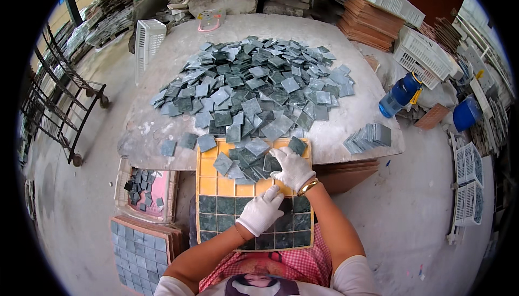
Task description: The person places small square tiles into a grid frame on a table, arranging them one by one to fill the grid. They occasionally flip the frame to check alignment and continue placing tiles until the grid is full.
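Right hand (pixel 293 170) curls by a dark tile (pixel 271 163) in the loose heap (pixel 246 158) on the yellow grid (pixel 207 167), mid-frame; can't tell if it's pinched. Left hand (pixel 261 210) is over filled squares (pixel 226 223), grip hidden. Heap's messy, so one careless drag could chip corners.

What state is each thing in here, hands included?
Left hand, gloved, over the grid tray; grip unclear.
Right hand, gloved, fingers at the small tile heap; grip unclear.
Grid tray, lower rows tiled where visible.
Small tile heap, loose on the tray's upper part.
Large tile pile, loose, jumbled.
Tile row, on edge, leaning together.
Blue bottle, lid on.
Grey tiled panel, filled where visible.
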Action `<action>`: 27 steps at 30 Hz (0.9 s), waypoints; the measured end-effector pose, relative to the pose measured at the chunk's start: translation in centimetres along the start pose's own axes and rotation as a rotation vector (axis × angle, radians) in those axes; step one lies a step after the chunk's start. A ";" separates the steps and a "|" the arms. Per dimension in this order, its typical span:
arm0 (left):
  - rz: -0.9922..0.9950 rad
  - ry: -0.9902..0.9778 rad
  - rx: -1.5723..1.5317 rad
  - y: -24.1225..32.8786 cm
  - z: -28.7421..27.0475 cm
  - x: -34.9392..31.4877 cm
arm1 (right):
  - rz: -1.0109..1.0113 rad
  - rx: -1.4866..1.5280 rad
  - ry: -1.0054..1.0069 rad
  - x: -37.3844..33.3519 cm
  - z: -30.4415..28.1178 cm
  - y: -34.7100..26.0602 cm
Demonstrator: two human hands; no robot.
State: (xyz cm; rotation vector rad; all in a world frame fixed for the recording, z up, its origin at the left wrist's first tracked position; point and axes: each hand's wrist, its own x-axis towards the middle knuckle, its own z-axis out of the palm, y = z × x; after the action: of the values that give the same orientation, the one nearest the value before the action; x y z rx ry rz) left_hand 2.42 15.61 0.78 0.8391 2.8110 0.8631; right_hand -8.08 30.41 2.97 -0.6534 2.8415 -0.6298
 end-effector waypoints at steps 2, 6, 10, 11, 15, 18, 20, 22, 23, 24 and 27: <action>0.008 -0.026 -0.029 -0.6 -0.3 0.5 | -0.041 0.029 0.172 -1.0 -0.1 1.3; 0.073 -0.040 -0.023 -0.9 0.5 0.0 | -0.057 0.111 0.326 -4.2 -1.7 4.2; 0.169 0.004 0.064 -0.7 1.1 -0.3 | 0.175 0.169 0.111 -7.0 -3.3 4.5; 0.178 -0.009 0.077 -0.7 1.1 -0.3 | 0.169 0.155 0.110 -7.7 -3.0 4.6; 0.237 0.057 0.084 -0.9 1.4 -0.7 | 0.098 0.059 0.158 -9.1 -1.7 4.6; 0.210 0.118 0.133 -0.7 1.3 -0.4 | 0.121 0.095 0.139 -9.0 -2.0 4.0; 0.206 0.056 0.006 -1.5 1.0 -0.1 | 0.119 0.087 0.138 -8.9 -2.2 3.6; 0.158 0.092 -0.165 -2.3 0.2 0.4 | 0.105 0.060 0.116 -8.9 -2.4 3.7; 0.167 0.151 -0.070 -2.8 -0.5 0.9 | 0.095 0.028 0.103 -8.8 -2.3 3.8; 0.170 0.209 0.026 -3.1 -1.5 1.6 | 0.081 0.000 0.085 -8.8 -2.1 3.7; 0.280 0.235 0.372 -3.3 -4.1 4.8 | 0.076 -0.075 0.038 -8.7 -2.1 4.0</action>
State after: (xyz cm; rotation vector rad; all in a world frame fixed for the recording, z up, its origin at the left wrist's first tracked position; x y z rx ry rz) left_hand -4.14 13.86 2.81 1.2834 3.1691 0.4944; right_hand -2.35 38.38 3.62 -0.5474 2.9217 -0.5314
